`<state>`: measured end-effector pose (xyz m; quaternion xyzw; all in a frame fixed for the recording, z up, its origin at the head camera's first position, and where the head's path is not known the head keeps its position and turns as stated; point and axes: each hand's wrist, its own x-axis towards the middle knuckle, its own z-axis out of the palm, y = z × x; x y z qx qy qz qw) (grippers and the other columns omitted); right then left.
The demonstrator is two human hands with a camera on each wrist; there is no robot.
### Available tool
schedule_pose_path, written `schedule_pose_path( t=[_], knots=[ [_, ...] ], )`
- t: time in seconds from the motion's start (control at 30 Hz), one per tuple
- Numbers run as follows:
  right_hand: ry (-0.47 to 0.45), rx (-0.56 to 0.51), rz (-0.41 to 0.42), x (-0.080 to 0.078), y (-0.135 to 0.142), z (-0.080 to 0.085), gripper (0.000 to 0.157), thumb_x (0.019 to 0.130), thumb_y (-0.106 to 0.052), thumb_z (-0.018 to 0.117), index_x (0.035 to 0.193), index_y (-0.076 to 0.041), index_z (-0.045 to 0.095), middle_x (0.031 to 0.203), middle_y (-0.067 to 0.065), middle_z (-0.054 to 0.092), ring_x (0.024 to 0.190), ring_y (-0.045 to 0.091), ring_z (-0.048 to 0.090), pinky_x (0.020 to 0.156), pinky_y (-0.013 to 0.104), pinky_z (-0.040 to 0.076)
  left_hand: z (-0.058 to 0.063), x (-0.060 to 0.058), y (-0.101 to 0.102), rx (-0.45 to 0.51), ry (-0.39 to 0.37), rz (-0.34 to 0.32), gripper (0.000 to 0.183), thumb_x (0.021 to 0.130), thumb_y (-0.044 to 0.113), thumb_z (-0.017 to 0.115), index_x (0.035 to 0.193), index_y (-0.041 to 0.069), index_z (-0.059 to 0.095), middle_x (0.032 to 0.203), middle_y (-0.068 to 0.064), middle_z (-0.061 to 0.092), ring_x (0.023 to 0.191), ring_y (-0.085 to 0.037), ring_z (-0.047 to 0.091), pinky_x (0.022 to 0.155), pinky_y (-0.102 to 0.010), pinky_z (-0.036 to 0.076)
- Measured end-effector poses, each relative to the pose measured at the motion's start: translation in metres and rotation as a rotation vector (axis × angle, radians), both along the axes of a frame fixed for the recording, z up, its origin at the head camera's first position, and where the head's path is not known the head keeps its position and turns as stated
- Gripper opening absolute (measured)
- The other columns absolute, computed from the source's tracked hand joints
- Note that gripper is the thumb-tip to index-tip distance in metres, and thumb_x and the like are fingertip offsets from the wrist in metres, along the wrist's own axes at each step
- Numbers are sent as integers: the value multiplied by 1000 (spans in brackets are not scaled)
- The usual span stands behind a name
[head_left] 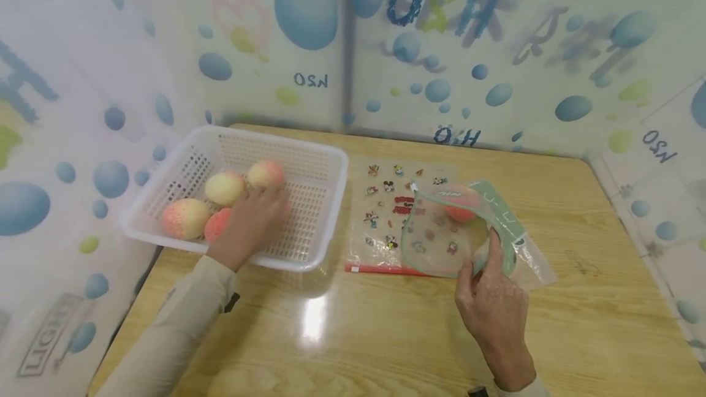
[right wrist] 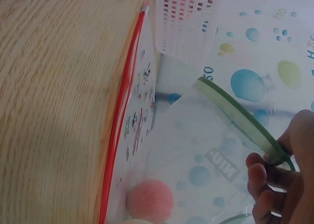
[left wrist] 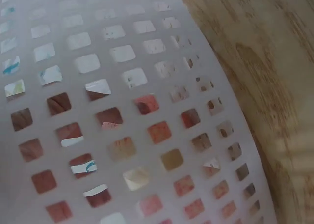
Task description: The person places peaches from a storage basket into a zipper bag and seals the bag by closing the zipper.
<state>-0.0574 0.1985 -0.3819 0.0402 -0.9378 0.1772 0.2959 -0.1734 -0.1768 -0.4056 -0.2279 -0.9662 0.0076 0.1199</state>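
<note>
one table [head_left: 386, 342]; one basket [head_left: 314, 201]; at least two zip bags [right wrist: 196, 145]; at least six peaches [head_left: 185, 219].

Basket [head_left: 303, 219] in all views (head from above)

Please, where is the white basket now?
In the head view, the white basket stands on the table's left side, beside the bag with the red zip.

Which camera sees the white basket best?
The head view: it shows nearly the whole white basket, with its rim and inside, though a hand and fruit cover some. The left wrist view shows only holey wall close up; the right wrist view shows just a piece at the top.
</note>
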Motion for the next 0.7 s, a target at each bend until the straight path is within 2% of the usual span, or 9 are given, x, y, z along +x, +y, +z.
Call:
schedule_pose_path(
  t=[0.17, 0.37, 0.53, 0.7],
  knots=[
    [2, 5, 5, 0, 4, -4, 67, 78, -10, 56, 138, 0, 30, 39, -10, 29, 32, -8, 13, 25, 19, 16, 1, -1, 0, 1, -36, -10, 43, 67, 5, 66, 110, 0, 58, 109, -17, 55, 88, -36, 48, 70, -46, 44],
    [-10, 7, -2, -1, 6, -6, 67, 78, -11, 56, 139, -1, 29, 39, -10, 29, 33, -10, 11, 25, 20, 16, 0, -1, -1, -13, 5, -44, 38, 67, 13, 69, 103, 6, 62, 107, -14, 57, 92, -35, 47, 70, -46, 41],
    [-17, 3, -7, -2, 5, -6, 68, 78, -11, 57, 139, -1, 29, 39, -10, 30, 33, -11, 11, 25, 19, 16, 1, -3, 0, -5, -63, -25, 55, 62, 23, 75, 114, 12, 60, 120, -12, 53, 101, -35, 46, 78, -51, 38],
    [-16, -1, -7, -1, 4, -4, 68, 78, -11, 56, 139, 0, 29, 39, -10, 29, 33, -10, 12, 25, 19, 16, 2, -2, 2, -4, -103, -32, 58, 66, 30, 74, 120, 16, 58, 125, -12, 51, 105, -36, 47, 86, -57, 32]
  ],
)
